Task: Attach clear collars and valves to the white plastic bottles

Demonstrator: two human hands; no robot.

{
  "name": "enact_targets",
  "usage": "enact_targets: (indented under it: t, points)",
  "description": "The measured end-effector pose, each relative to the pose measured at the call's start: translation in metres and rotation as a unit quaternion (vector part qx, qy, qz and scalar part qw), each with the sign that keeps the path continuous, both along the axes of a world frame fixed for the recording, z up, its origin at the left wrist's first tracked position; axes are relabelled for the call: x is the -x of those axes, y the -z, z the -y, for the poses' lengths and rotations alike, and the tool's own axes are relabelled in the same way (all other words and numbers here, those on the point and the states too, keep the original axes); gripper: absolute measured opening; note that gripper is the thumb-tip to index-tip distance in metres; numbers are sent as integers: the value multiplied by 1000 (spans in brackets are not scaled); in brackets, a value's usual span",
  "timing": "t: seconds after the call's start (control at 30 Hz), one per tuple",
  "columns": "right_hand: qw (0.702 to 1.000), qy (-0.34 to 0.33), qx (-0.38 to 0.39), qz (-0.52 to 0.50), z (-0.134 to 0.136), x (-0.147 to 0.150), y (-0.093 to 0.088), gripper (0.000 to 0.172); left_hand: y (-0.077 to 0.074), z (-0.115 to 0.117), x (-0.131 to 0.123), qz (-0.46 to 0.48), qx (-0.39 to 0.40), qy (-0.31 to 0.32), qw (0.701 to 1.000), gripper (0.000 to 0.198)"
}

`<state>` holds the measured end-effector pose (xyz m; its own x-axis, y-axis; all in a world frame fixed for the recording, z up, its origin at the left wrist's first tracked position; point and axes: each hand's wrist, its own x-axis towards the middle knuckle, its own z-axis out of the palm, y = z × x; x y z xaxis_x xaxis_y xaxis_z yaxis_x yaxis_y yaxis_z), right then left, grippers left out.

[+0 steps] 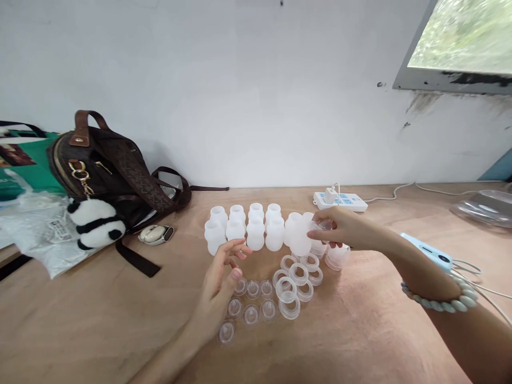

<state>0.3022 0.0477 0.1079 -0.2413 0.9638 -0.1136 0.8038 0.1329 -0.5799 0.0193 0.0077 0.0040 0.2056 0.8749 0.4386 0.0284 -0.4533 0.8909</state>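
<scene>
The work surface is a pale brown wooden desk [360,330], set against a plain white wall [256,96]. A window [464,37] is seen at the upper right.

At the left rear of the desk a brown backpack [112,165] is placed. A panda plush [96,223] is hung from it, a crumpled plastic bag [36,229] lies beside it and a green bag [28,165] stands behind. A small white oval device [156,233] lies just in front of the backpack. At the rear right a power strip [340,200] is found (a charger is plugged in). A light blue device [428,253] lies further right.

At mid-desk, white bottles [256,229] are stood in two rows. In front of them clear rings [294,280] are piled, some overlapping, and small clear domes [252,304] are laid in rows.

The right hand [346,229] is closed on a small clear part [322,226], pinched at the fingertips just above the rightmost bottles, which are partly blocked from view by it. The left hand [220,282] is held open with fingers loosely curled and nothing gripped. It is placed over the domes, just short of the front bottle row. A beaded bracelet [440,301] is worn on the right wrist.
</scene>
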Motion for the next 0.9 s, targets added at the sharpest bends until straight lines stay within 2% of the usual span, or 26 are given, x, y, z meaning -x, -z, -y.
enact_targets:
  t: [0.17, 0.47, 0.73, 0.9]
  points:
    - [1000, -13, -1, -4, -8, 6, 3, 27, 0, 0, 1, -5, 0, 5, 1000, 39]
    - [1000, -20, -5, 22, -32, 3, 17, 34, -2, 2, 1, -9, 3, -1, 1000, 39]
    - [997, -33, -50, 55, -35, 15, 20, 29, -2, 2, 1, -20, -5, -4, 1000, 37]
    - [990, -27, -87, 108, -43, 18, 31, 33, 0, 3, 2, -34, -8, -10, 999, 40]
